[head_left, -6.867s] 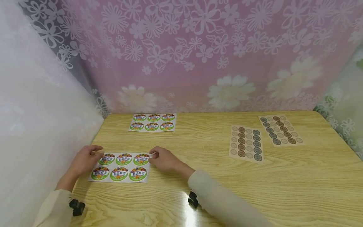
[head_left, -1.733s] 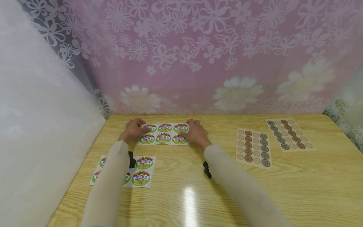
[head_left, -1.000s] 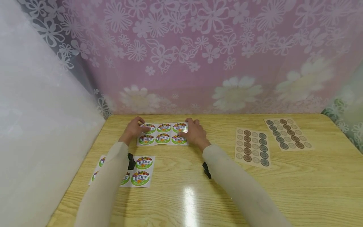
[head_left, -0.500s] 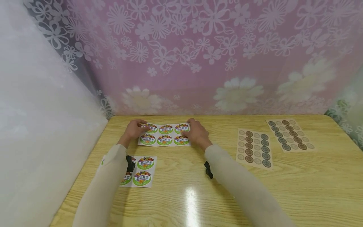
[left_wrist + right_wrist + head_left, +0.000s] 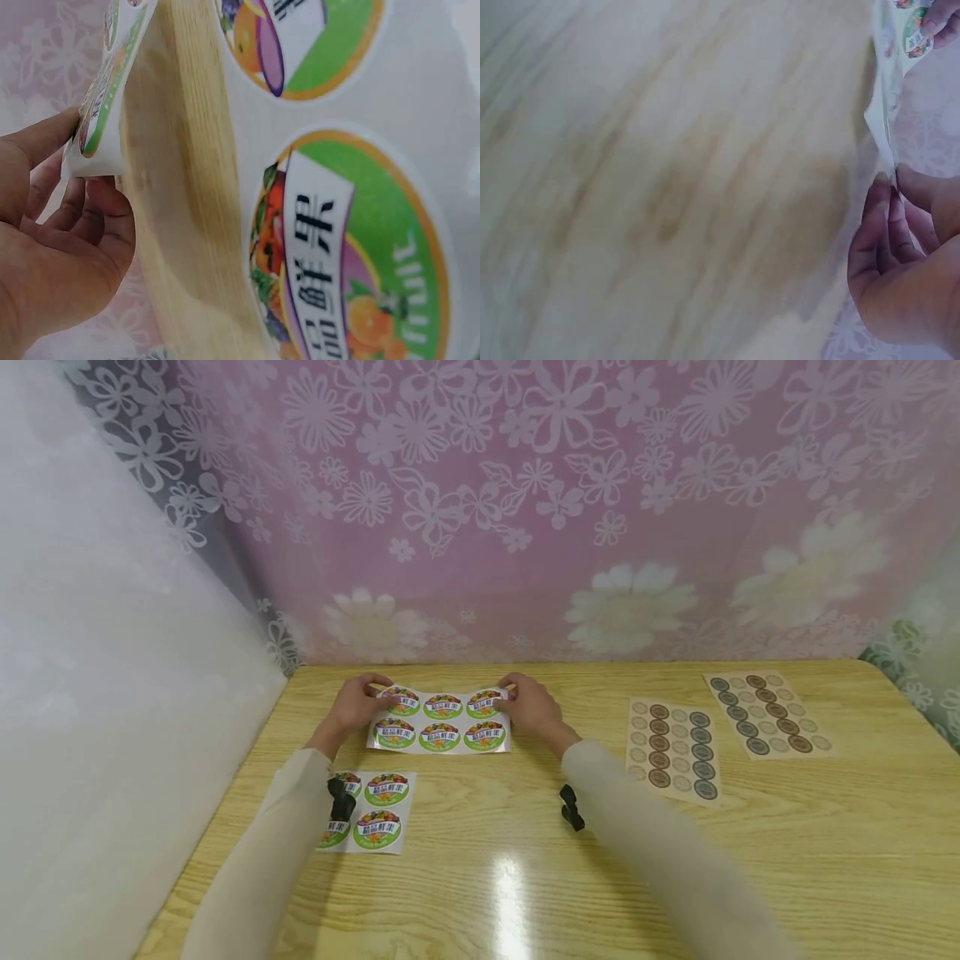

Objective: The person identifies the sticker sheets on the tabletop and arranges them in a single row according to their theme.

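A white sticker sheet (image 5: 439, 718) with round "Fresh Fruit" labels is held between both hands near the table's far left side. My left hand (image 5: 352, 706) pinches its left edge, thumb on the printed face; in the left wrist view the left hand (image 5: 60, 247) has fingers curled behind the sheet's corner. On the opposite edge my right hand (image 5: 534, 708) pinches with thumb and fingers, as the right hand (image 5: 911, 255) also shows in the right wrist view. The sheet looks bowed and lifted off the wood. A second fruit sticker sheet (image 5: 377, 812) lies nearer, partly covered by my left sleeve.
On the right lie two beige sheets of small round stickers: one nearer sheet (image 5: 671, 752) and one farther sheet (image 5: 768, 716). The wooden table (image 5: 465, 893) ends at a pink floral curtain (image 5: 480, 552). A white curtain (image 5: 127, 693) borders the left side.
Both hands moved from the nearer fruit sheet to the far one and gripped its edges. That sheet has just shifted slightly toward me and bowed; the right hand moved a little to the right.
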The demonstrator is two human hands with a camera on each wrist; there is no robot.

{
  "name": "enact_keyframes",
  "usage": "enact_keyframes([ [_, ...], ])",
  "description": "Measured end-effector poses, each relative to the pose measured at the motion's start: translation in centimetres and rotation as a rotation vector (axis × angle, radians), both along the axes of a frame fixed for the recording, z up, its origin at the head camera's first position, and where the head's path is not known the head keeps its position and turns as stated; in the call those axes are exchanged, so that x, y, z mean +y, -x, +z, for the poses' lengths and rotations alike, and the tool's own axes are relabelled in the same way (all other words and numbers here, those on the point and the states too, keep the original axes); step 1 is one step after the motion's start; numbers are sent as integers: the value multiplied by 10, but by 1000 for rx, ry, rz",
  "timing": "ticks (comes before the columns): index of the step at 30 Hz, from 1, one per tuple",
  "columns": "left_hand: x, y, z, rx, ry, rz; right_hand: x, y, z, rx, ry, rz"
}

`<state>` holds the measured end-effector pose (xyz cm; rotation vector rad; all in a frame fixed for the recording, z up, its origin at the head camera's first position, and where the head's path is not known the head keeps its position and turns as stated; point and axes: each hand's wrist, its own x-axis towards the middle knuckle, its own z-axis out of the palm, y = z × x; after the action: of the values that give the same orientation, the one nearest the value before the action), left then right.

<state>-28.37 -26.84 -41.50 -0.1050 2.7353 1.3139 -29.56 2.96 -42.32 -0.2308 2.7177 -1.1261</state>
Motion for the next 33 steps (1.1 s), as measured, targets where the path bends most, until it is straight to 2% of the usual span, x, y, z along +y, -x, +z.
enact_keyframes([
  [7,10,-11,9,25,1,-11,17,-8,16,-2,61,100],
  [13,23,-27,11,21,-44,-10,40,-24,27,-63,194,99],
  [20,43,-46,15,1,-68,-33,73,-42,23,-81,248,105],
  [28,59,-70,16,15,-11,-88,89,-70,18,-131,286,105],
  [33,64,-86,15,27,66,-132,91,-86,17,-151,280,102],
])
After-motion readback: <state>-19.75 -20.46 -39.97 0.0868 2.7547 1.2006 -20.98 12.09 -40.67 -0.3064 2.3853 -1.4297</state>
